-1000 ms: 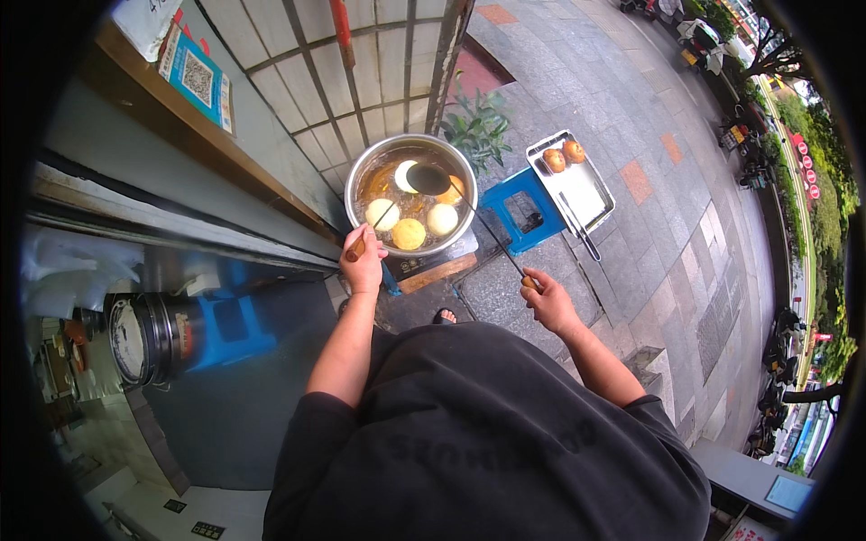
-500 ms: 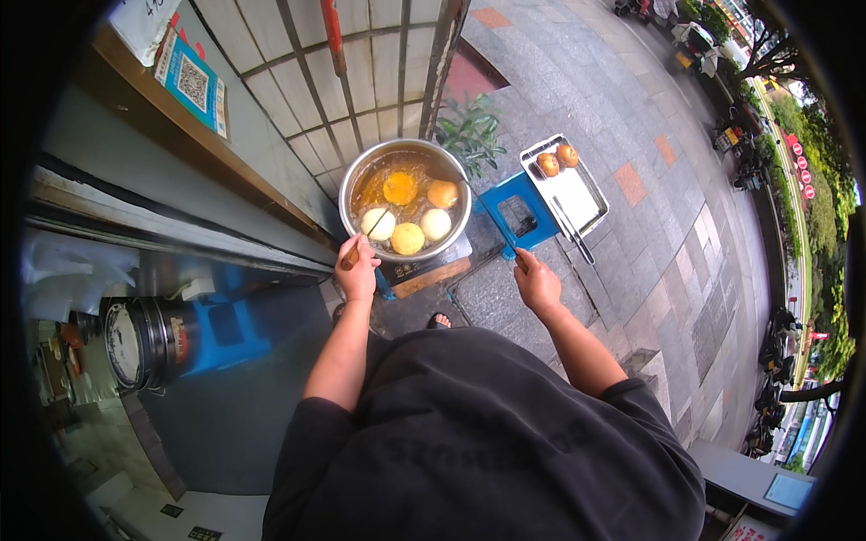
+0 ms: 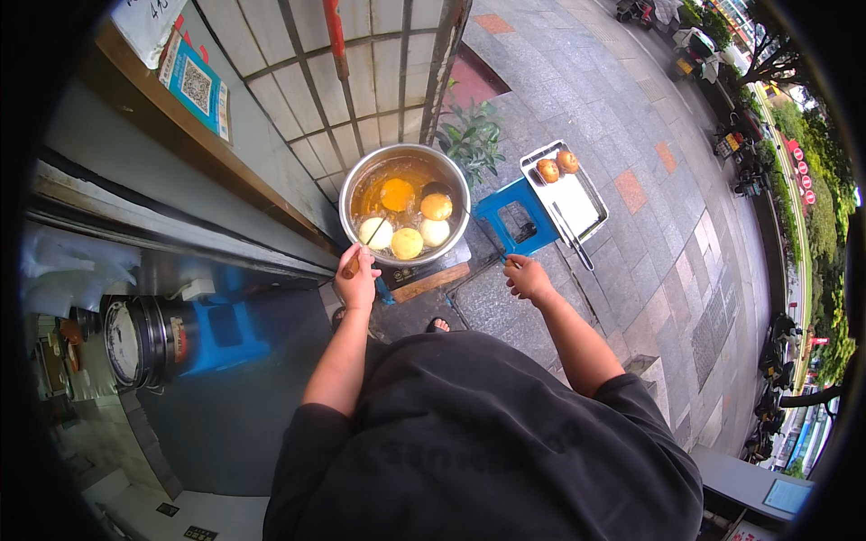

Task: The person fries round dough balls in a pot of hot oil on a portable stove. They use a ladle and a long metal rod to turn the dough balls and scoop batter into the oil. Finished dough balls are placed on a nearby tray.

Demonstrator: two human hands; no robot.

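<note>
Left hand [image 3: 358, 282] is closed round the wooden handle of a thin rod [image 3: 351, 266] at the near-left rim of the metal pot [image 3: 401, 151]; the right hand [image 3: 529, 278], well right of the pot, grasps a ladle [image 3: 437, 188], its dark bowl apparently inside by the far-right wall. Biggest is that pot, holding amber liquid (hot oil, I'd guess). Just right of the pot, a blue stool [image 3: 493, 216] bears a shallow tray [image 3: 579, 206] with tongs [image 3: 572, 239] and two dark golden balls [image 3: 548, 170]. Inside the pot sit pale balls [image 3: 376, 234] near-left and near-right, a yellow ball [image 3: 407, 243] between them, an orange ball [image 3: 397, 195] just beyond the middle and a golden-brown ball [image 3: 437, 207] beside the ladle. To handle them well, I'd keep the ladle low, nudge gently from underneath to avoid splashing, and steady the rod; whether its tip touches a ball, I can't tell.
</note>
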